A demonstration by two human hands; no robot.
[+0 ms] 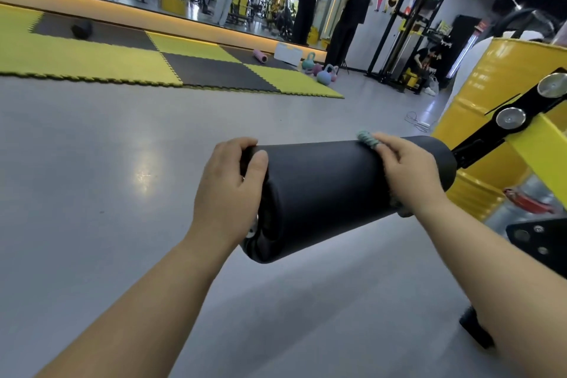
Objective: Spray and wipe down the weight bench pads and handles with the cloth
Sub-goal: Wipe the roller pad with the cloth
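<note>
**Both hands on the pad, cloth under the right**

The pad (pixel 337 193) is a black padded roller that sticks out sideways from the bench frame (pixel 534 144) at the right, carried on a black arm (pixel 478 144) above the grey floor (pixel 122 193). Its skin looks smooth and slightly glossy, probably vinyl over foam. I expect it to give a little under the fingers, turn slick once wet, and perhaps spin on its axle if rubbed without being held. It is fixed to the bench, so there is no weight to carry. The sensible hold is at the free end, to brace it while the cloth works round the barrel.

That is roughly how the hands sit. The left hand (pixel 227 190) grips the free end, fingers curled over the far rim and thumb lying on the near surface, a firm wrap that takes in the edge. The right hand (pixel 408 172) is near the frame end, fingers bent over the top of the barrel and pressing the cloth (pixel 365 136) against it. A teal fold shows past the fingertips and another bit below the wrist, so the cloth seems to wrap partway round under the palm.

No spray bottle is in view. Whether the surface is damp I cannot tell.

Well beyond, kettlebells (pixel 325 75) sit at a corner of the mats (pixel 92 55).
</note>
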